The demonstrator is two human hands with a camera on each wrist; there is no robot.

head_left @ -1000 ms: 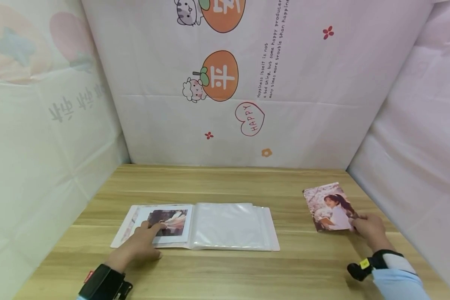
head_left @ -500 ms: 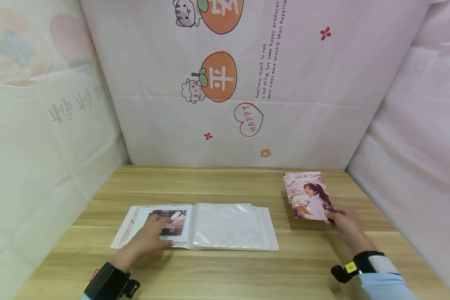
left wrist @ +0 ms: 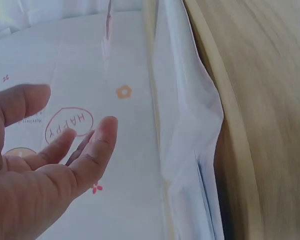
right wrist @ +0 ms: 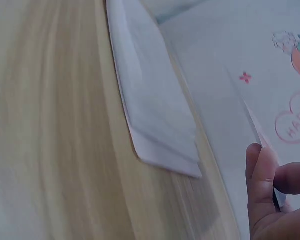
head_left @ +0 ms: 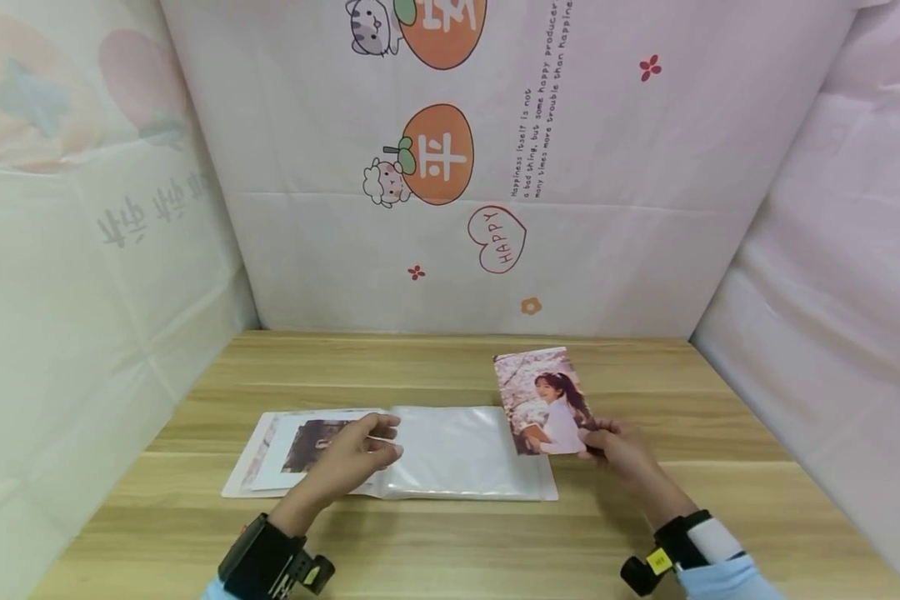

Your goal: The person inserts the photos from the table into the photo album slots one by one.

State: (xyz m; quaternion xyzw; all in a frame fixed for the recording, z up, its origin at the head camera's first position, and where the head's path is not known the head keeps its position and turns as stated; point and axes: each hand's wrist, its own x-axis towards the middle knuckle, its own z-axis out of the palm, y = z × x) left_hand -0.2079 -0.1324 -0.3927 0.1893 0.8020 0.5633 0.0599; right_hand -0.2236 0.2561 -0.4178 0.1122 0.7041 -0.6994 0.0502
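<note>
A photo album (head_left: 457,454) lies spread on the table, its right page a clear sleeve and its left page bearing a white-bordered photo (head_left: 303,450). Over the album's middle my left hand (head_left: 348,454) hovers with thumb and fingers apart, holding nothing; the left wrist view shows the same bare gap. Between thumb and fingers my right hand (head_left: 622,454) pinches a photo print (head_left: 547,408) of a person among pink blossoms. The print is raised, its lower left part covering the album's upper right corner. Seen edge-on in the right wrist view, the photo print (right wrist: 260,135) appears as a thin sliver.
The wooden table (head_left: 450,550) reaches back to a white printed cloth (head_left: 330,258) hanging upright behind it. Similar cloth walls stand at the left (head_left: 82,333) and right (head_left: 810,292) sides.
My right hand has carried the photo print leftward, from right of the album to its right edge. My left hand has lifted off the left page and shifted right.
</note>
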